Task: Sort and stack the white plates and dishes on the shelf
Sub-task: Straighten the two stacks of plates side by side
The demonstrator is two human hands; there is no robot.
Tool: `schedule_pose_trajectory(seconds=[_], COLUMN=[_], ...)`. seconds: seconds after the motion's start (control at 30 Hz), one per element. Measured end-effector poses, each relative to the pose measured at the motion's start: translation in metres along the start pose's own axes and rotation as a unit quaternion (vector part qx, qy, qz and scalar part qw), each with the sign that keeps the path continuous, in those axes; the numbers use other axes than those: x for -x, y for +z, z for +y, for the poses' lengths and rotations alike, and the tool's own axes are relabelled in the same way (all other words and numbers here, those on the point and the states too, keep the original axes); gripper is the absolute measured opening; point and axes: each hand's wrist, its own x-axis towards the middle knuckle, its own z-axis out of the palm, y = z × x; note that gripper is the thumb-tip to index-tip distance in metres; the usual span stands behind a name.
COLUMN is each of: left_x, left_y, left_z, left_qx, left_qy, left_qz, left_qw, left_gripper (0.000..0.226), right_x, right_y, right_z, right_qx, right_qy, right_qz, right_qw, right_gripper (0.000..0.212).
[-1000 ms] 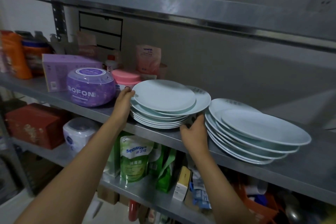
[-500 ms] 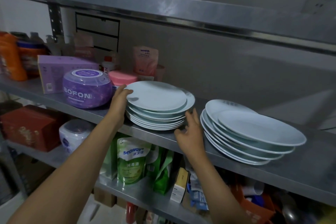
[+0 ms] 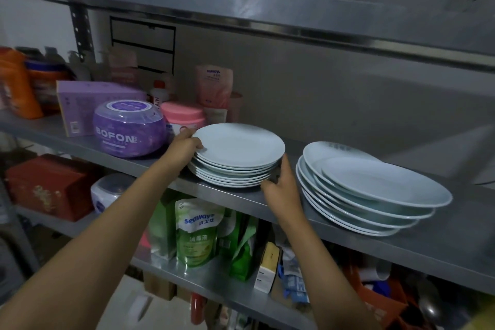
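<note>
White plates (image 3: pixel 238 147) sit stacked on the shelf (image 3: pixel 348 232). The left hand (image 3: pixel 184 150) curls its fingers round the left rim; the right hand (image 3: pixel 281 191) presses straight fingers against the right.

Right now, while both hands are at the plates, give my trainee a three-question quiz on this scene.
1. True or false: the oval dishes are squared up neatly.
2. The left hand and right hand both touch: A round plates, B oval dishes, C nothing.
3. Fill in: the green pouch stands on the shelf ____ the plates.
Key: 1 false, they fan out; 2 A; 3 below.
</note>
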Motion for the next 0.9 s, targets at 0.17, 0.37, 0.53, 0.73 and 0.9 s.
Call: schedule_pose_trajectory(seconds=[0.17, 0.37, 0.53, 0.73, 0.9], left_x=[-0.012, 0.0, 0.001, 0.025, 0.069], left_y=[-0.003, 0.007, 0.008, 0.015, 0.024], left_z=[-0.005, -0.013, -0.011, -0.008, -0.008], left_qx=[0.048, 0.155, 0.165, 0.19, -0.067], left_qy=[-0.048, -0.071, -0.068, -0.015, 0.133], left_qz=[0.018, 0.019, 0.022, 0.069, 0.115], left_qw=[0.998, 0.985, 0.984, 0.979, 0.982], left_gripper=[0.026, 0.039, 0.041, 0.066, 0.058], right_x=[-0.001, -0.007, -0.007, 0.002, 0.027], right_y=[-0.006, -0.002, -0.003, -0.009, -0.011], right_z=[-0.004, -0.002, 0.005, -0.008, -0.023], right_qx=[-0.058, -0.033, -0.022, -0.012, 0.082], right_qy=[0.044, 0.05, 0.025, 0.003, -0.013], right_qz=[0.013, -0.042, -0.036, -0.042, -0.035], right_qw=[0.997, 0.997, 0.999, 0.999, 0.996], right_gripper=[0.08, 0.094, 0.087, 0.082, 0.082])
